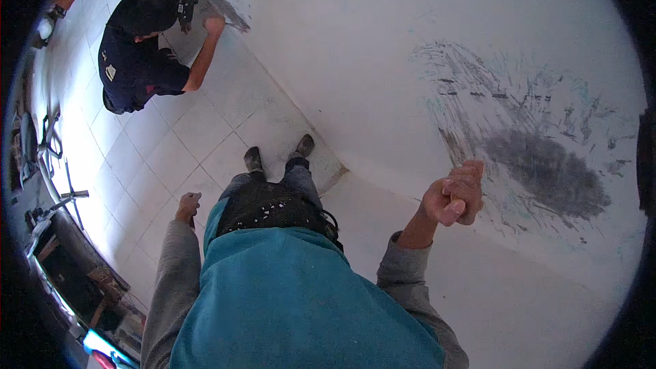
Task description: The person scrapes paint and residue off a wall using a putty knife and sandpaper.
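Note:
My right hand (456, 195) is closed in a fist at the white wall (359, 51), around a mostly hidden hand tool. A narrow brownish part (453, 146) just beyond the fingers seems to be its end, near the wall; whether it is a scraper or a brush is unclear. Beside this fist is a dark grey patch (548, 171), ringed by grey streaks and faint teal marks. My left hand (188, 207) hangs low by my side over the tiled floor, fingers curled. I cannot tell whether it holds anything.
A co-worker (143, 51) crouches at the wall's foot, one hand near another grey patch (225, 7). White flecks lie on my dark waist covering (271, 210). Pale tiles (205, 133) meet the wall beyond my shoes. Dark furniture and clutter (77, 261) line the left side.

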Demonstrator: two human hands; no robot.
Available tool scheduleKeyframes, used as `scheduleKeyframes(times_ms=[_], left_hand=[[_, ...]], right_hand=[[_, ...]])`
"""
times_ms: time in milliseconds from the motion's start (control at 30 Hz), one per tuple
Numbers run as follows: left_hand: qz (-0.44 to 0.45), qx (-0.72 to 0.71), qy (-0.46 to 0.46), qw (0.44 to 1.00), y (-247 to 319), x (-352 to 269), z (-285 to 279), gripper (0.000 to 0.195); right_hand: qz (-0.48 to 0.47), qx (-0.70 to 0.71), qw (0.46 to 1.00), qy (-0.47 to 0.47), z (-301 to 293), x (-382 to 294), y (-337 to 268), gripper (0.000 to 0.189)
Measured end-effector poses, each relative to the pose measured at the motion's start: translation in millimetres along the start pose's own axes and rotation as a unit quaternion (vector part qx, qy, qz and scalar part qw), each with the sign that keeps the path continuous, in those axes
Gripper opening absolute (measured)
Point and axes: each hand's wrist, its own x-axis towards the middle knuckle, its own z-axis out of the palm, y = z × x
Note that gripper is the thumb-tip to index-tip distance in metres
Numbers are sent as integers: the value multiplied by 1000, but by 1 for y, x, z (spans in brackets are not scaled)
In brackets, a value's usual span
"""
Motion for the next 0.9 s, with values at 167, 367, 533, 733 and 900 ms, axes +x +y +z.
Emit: scheduleKeyframes(times_ms=[167,367,533,733,900], left_hand=[[39,39,-10,998,40,11,24,38],[200,246,-66,946,-21,95,-16,40],[130,237,-75,960,20,75,-16,43],[81,86,-58,991,134,11,-4,33],[436,113,-55,891,229,-7,2,32]], right_hand=[[25,-36,999,-4,-5,-8,5,42],[45,-38,997,44,11,-4,6,49],[34,-101,994,11,9,-8,5,29],[-4,-108,977,-183,34,-8,-54,26],[-9,13,980,-199,72,-3,-87,26]])
